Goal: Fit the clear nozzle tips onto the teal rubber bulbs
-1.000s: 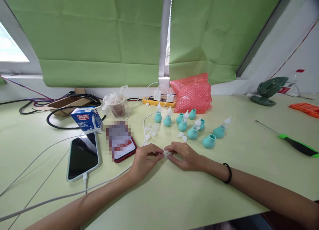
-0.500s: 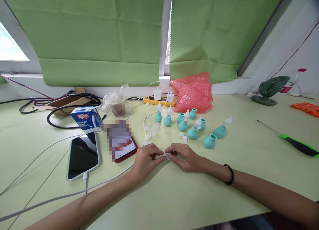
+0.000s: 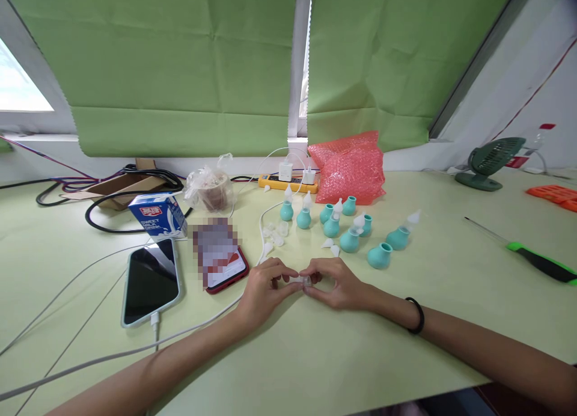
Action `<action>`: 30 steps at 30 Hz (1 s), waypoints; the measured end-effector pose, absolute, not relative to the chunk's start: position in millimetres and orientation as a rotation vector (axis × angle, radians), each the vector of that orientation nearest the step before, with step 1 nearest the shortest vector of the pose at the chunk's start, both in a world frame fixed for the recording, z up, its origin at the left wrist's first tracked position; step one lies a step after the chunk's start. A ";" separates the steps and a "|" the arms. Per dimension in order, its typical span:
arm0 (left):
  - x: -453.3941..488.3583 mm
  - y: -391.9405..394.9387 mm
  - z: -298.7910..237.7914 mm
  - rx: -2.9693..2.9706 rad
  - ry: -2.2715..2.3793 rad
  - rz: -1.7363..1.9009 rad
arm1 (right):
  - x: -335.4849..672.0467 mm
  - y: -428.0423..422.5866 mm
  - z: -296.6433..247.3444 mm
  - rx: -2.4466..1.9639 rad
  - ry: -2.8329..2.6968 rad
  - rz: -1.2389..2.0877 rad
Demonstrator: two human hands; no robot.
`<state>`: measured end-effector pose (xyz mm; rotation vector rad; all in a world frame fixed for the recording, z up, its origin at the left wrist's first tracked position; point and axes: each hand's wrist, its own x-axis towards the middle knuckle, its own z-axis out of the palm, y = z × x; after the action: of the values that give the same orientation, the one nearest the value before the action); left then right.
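Between my fingertips, low over the table, is a small clear plastic nozzle piece (image 3: 306, 280), partly covered by the fingers. My left hand (image 3: 273, 285) pinches its left end with thumb and forefinger. At the other end, the thumb and forefinger of my right hand (image 3: 336, 282) close on it. Beyond the hands stand several teal rubber bulbs; a bare one (image 3: 379, 256) has its mouth open, while a tilted one (image 3: 397, 238) carries a translucent tip (image 3: 413, 219). Loose white tips (image 3: 334, 250) and small clear caps (image 3: 278, 240) lie just past my hands.
To the left are a red-cased phone (image 3: 228, 278), a charging phone (image 3: 152, 284) with cables, and a milk carton (image 3: 157, 214). Behind stand a yellow power strip (image 3: 265, 181) and a pink bubble-wrap bag (image 3: 351, 172). A screwdriver (image 3: 541, 263) and green fan (image 3: 491, 160) are at right.
My right fingers have shifted slightly on the clear piece, and more of it shows between the thumb and forefinger. My left hand has barely moved.
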<state>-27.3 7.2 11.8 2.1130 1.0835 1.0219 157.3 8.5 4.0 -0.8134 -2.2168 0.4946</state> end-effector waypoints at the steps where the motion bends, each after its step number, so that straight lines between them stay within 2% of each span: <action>1: -27.5 7.2 11.9 2.121 1.079 1.014 | 157.0 8.5 4.8 -0.815 -2.221 0.499; 7: -26.7 6.4 10.0 2.194 1.116 0.969 | 156.1 8.7 10.5 -0.810 -2.278 0.523; 14: -25.5 -0.3 8.4 2.553 1.041 1.020 | 156.9 8.9 11.6 -0.858 -2.280 0.622; 22: -26.9 -0.6 8.8 2.865 0.927 0.854 | 156.5 10.3 12.2 -0.893 -2.304 0.648; 30: -24.2 3.7 4.2 2.817 0.903 0.967 | 157.1 10.1 10.6 -0.850 -2.345 0.602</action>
<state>-24.2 3.7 4.2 2.8168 0.9026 0.9670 157.1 10.1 10.6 -0.8503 -2.3453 0.6021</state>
